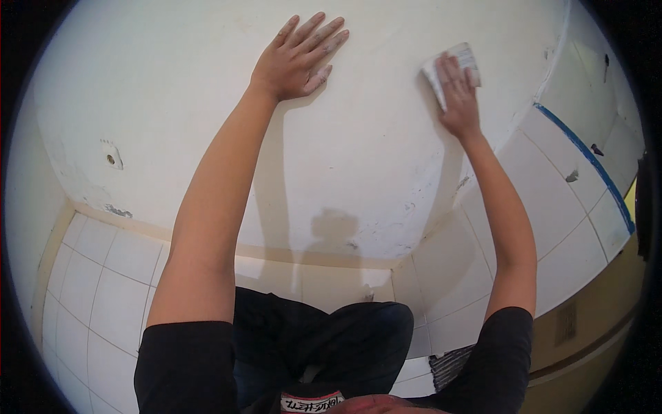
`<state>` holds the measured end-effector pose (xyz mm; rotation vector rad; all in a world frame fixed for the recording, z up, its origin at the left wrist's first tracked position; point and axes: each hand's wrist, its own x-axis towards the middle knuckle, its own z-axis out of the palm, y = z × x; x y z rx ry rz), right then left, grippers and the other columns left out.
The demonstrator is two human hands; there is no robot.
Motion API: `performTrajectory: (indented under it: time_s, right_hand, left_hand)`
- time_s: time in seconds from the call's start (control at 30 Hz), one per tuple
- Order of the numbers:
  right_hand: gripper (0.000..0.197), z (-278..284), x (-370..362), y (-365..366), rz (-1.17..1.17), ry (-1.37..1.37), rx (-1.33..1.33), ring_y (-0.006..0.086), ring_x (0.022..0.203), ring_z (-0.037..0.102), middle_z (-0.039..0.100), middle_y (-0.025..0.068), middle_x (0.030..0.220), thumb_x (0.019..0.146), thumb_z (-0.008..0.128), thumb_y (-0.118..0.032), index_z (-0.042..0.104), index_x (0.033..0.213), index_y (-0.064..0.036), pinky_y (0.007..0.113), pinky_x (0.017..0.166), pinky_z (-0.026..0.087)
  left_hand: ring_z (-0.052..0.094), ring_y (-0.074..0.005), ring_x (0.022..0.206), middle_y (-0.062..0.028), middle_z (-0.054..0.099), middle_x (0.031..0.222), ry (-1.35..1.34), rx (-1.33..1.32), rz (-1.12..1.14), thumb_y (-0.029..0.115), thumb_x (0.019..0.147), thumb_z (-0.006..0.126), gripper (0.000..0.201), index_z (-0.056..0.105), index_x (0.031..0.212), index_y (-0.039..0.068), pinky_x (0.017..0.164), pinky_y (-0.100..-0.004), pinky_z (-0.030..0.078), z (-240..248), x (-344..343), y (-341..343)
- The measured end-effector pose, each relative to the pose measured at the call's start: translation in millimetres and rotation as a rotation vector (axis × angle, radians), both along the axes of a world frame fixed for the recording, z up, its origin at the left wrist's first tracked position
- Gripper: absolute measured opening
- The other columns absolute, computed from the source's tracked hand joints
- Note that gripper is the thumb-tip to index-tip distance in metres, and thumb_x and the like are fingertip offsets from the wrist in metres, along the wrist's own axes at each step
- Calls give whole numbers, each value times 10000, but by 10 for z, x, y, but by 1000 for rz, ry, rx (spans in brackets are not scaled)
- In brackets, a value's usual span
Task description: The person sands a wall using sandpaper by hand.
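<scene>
My left hand (301, 61) lies against the off-white wall (365, 138) with its fingers spread. It holds nothing, and pale dust coats its fingertips. To its right, my right hand (456, 93) presses a folded white-backed sheet, which looks like sandpaper (469, 58), against the same wall. The fingers lie over the sheet, a little blurred, and its underside is hidden. Both arms reach up and forward.
A wall socket (110, 156) sits at left, near a chipped patch (118, 211) low on the wall. White tiles (127, 252) cover the floor. At right are a tiled surface (558, 186) with a blue edge strip (586, 152) and a striped cloth (449, 366).
</scene>
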<state>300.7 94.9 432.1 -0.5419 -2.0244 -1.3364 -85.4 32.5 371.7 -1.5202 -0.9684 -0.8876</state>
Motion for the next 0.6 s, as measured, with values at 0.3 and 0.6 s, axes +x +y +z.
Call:
performTrajectory:
  time_s: [0.3,0.6]
  right_hand:
    - [746,-929,-576,-206,15,-539,-91,187,1546,312,356,16,1671,863,556,-208,391,1590,-176,476,1291,135]
    - [766,-608,-377,-57,-22,-496,23,219,1540,333,393,30,1653,860,620,-326,410,1590,-234,523,1295,89]
  left_hand:
    - [303,-190,1540,76,313,1681,-2,16,-23,390,952,558,678,379,1599,293,1282,-475,202,5,11,13]
    - [288,-190,1545,69,300,1687,-3,-2,2,418,959,559,696,350,1611,296,1295,-460,155,-6,9,25]
